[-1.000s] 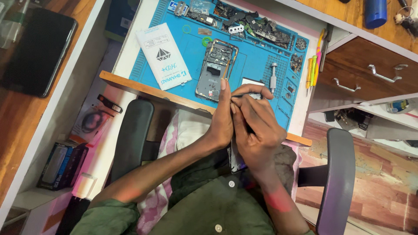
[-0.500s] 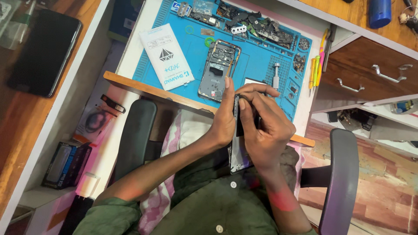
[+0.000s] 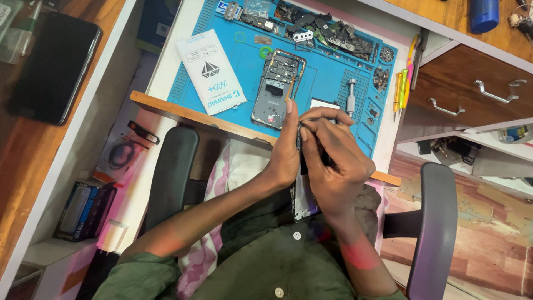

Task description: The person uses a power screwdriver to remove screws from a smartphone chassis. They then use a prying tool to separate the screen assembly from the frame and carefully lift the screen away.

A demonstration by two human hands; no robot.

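A: The thin, dark, glossy phone screen panel [image 3: 304,191] was held on edge above the lap, just in front of the wooden bench [image 3: 183,113] edge, sandwiched between both hands.

B: And the grip?

A: The left hand [image 3: 284,153] was pressed flat against the panel's side, its fingers [image 3: 288,114] together and straight. The right hand [image 3: 333,164] was wrapped over the top edge, its fingers [image 3: 311,119] curled and clamped on the panel; a fine pale sliver seemed to be pinched at their tips.

B: How would it best be done?

A: Probably the panel should be kept braced by the flat palm, and any prying done gently along the edge, so that the glass is not flexed.

B: What was hard to make out?

A: Most of the panel was covered by the hands; only its lower end was seen. Whether the sliver was a tool or a cable could not be told. The opened phone frame with exposed boards [image 3: 277,89] lay on the blue silicone repair mat [image 3: 327,78], apart from the hands, and the small parts at the mat's far side were too fine to be identified.
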